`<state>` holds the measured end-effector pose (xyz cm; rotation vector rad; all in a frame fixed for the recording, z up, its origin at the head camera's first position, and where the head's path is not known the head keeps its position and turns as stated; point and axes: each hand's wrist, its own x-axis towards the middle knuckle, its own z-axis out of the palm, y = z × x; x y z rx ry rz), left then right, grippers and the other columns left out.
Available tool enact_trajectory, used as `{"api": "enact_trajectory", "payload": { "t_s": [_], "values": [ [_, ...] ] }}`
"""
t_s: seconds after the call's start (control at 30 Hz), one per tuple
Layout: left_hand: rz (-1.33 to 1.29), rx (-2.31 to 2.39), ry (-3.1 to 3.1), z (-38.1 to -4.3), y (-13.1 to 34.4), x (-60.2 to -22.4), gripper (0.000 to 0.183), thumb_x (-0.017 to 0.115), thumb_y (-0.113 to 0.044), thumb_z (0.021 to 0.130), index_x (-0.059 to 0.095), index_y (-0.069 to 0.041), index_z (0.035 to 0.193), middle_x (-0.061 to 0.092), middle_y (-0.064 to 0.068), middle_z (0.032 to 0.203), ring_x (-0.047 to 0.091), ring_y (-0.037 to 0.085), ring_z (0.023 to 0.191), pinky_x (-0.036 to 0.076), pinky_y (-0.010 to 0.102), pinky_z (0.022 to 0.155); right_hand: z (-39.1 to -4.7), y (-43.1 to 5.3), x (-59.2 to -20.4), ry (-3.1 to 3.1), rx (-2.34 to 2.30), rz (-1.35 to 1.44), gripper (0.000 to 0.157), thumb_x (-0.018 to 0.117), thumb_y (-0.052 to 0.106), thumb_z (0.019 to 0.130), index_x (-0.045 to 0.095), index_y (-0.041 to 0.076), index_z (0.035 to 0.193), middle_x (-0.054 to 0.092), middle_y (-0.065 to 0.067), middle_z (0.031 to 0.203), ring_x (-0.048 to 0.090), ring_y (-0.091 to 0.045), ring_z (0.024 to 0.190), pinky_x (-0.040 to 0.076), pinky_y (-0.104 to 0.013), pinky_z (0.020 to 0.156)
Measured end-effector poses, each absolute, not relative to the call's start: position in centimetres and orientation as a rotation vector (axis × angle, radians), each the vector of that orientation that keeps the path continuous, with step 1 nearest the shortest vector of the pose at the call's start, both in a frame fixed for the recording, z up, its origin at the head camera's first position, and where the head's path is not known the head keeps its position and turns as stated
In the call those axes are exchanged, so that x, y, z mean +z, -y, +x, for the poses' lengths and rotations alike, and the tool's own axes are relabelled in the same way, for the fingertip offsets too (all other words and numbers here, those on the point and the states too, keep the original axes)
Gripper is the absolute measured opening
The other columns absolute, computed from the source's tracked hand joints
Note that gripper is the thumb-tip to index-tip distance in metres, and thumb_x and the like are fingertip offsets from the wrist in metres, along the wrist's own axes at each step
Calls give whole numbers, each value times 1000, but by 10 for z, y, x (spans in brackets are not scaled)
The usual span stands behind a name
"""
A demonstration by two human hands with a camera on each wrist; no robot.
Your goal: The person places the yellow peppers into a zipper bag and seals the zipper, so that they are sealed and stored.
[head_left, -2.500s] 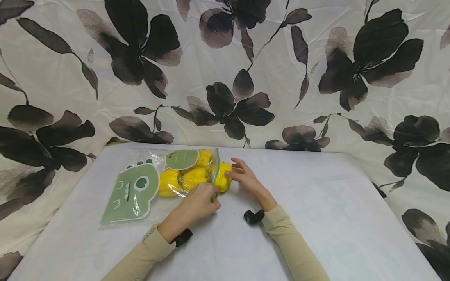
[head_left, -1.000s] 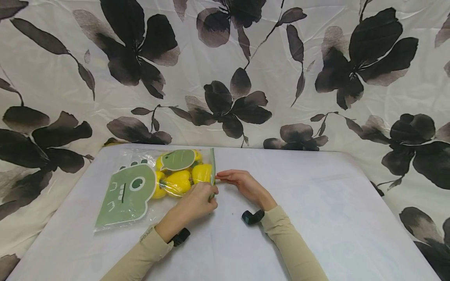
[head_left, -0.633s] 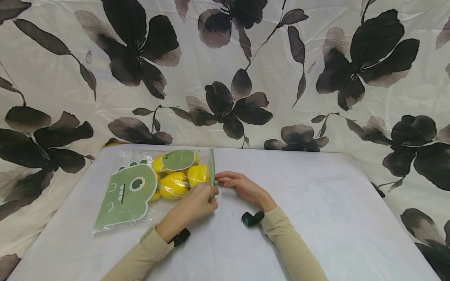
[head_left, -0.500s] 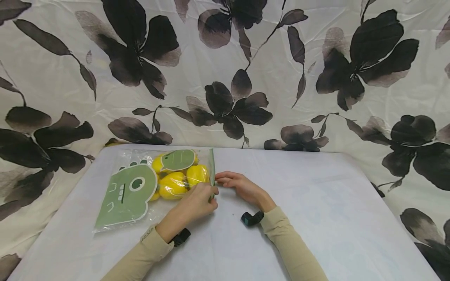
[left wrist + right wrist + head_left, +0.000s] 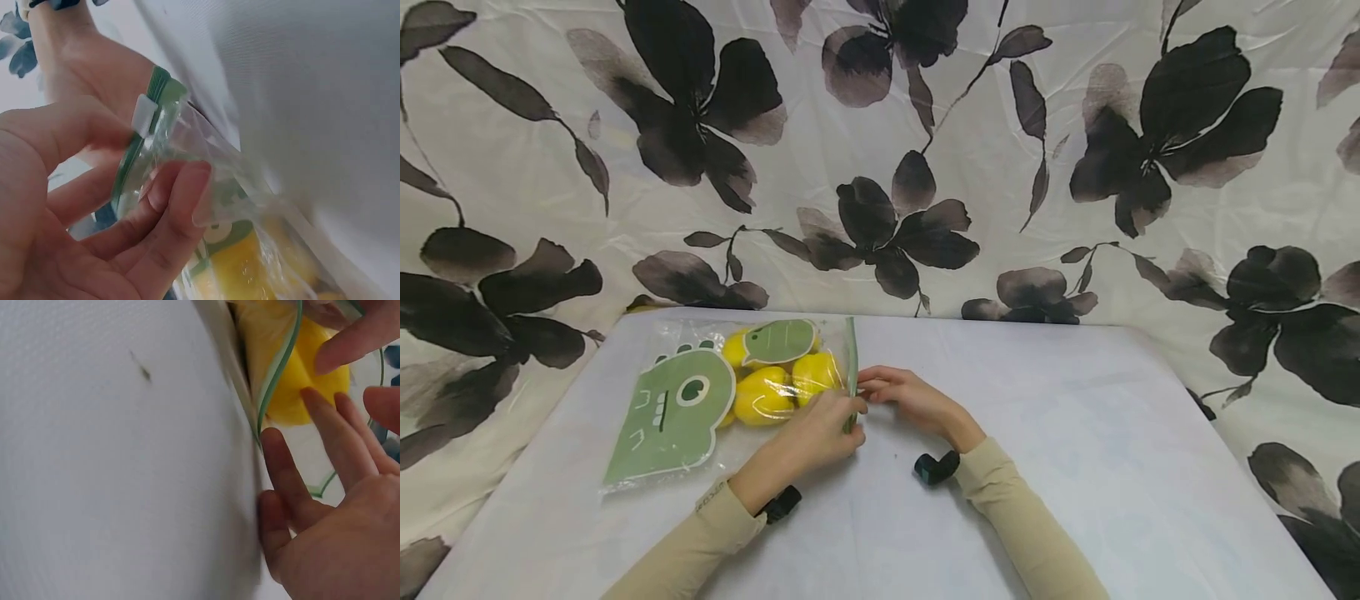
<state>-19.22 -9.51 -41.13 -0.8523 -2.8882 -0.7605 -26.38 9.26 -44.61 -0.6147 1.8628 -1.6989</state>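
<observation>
A clear zip bag (image 5: 673, 417) with a green cartoon monster print lies on the table, its green-edged mouth (image 5: 852, 354) facing right. Several yellow bell peppers (image 5: 763, 396) are inside, partly hidden by the print and my hand. My left hand (image 5: 827, 429) grips the near corner of the mouth, close to a whitish slider (image 5: 144, 115) in the left wrist view. My right hand (image 5: 917, 404) is at the mouth, fingers extended toward the peppers. In the right wrist view the mouth gapes, and one fingertip overlaps a yellow pepper (image 5: 294, 394); contact is unclear.
A white cloth (image 5: 1045, 467) covers the table. Behind it hangs a white curtain (image 5: 1000, 167) with dark flowers. A small dark speck (image 5: 144, 374) is on the cloth. Each wrist wears a black camera (image 5: 936, 468).
The pepper at the mouth has gone fully into the bag, and the peppers have shifted left. My right hand followed it left to the mouth. My left hand kept its grip.
</observation>
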Motion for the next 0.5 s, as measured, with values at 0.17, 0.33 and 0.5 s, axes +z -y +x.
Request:
{"api": "enact_trajectory", "payload": {
  "t_s": [0.17, 0.33, 0.5],
  "values": [
    [-807, -976, 2855, -185, 104, -403, 39, 63, -7, 88, 64, 0, 127, 50, -2, 63, 45, 10, 54, 38, 23, 49, -259, -96, -432, -2000, -1622, -654, 36, 50, 2, 95, 57, -4, 130, 66, -16, 124, 60, -22, 114, 37, -40, 106],
    [-693, -1230, 2883, -175, 120, -399, 42, 62, -9, 92, 59, -4, 133, 52, -2, 63, 48, 10, 52, 43, 25, 50, -250, -100, -412, -2214, -1466, -744, 29, 52, 5, 95, 61, -6, 121, 70, -19, 110, 64, -37, 104, 48, -44, 96],
    [-546, -1686, 2942, -163, 136, -407, 46, 57, -11, 97, 50, -4, 142, 64, 9, 69, 60, 23, 52, 52, 34, 52, -233, -100, -404, -2285, -1338, -750, 18, 58, 8, 92, 66, -3, 104, 73, -14, 89, 66, -35, 80, 53, -36, 76]
  ]
}}
